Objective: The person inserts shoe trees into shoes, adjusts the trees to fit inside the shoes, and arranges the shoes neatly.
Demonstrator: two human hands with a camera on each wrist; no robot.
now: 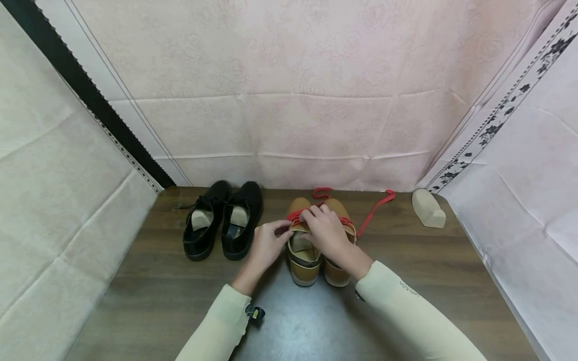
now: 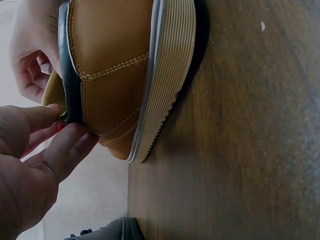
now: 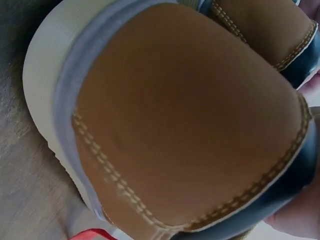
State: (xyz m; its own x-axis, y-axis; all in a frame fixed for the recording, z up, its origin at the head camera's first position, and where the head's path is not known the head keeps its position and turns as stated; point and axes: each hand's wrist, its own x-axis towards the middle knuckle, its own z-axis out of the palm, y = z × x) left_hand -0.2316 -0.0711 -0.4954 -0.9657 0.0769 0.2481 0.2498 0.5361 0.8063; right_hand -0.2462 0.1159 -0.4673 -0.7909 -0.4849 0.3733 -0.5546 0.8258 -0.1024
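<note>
Two brown shoes with red laces stand side by side, heels nearest me. My left hand [image 1: 267, 245] pinches the dark-edged collar of the left brown shoe [image 1: 304, 276] near its eyelets, thumb inside and fingertips outside. Over that shoe's laced front is my right hand [image 1: 329, 235], its fingers bent close to the tongue [image 2: 53, 92]; I cannot tell what they grip. A pale insert [image 1: 300, 243] shows in the left shoe's opening. The right brown shoe [image 1: 336, 276] is partly covered by my right hand. Its side and heel stitching fill the right wrist view.
A pair of black shoes [image 1: 198, 249] stands to the left, pale inserts inside. Loose red lace [image 1: 376, 209] trails to the right of the brown shoes. A cream block [image 1: 428, 208] lies at the back right of the wooden surface [image 1: 402, 301]. Cloth-covered walls [image 1: 289, 125] enclose three sides.
</note>
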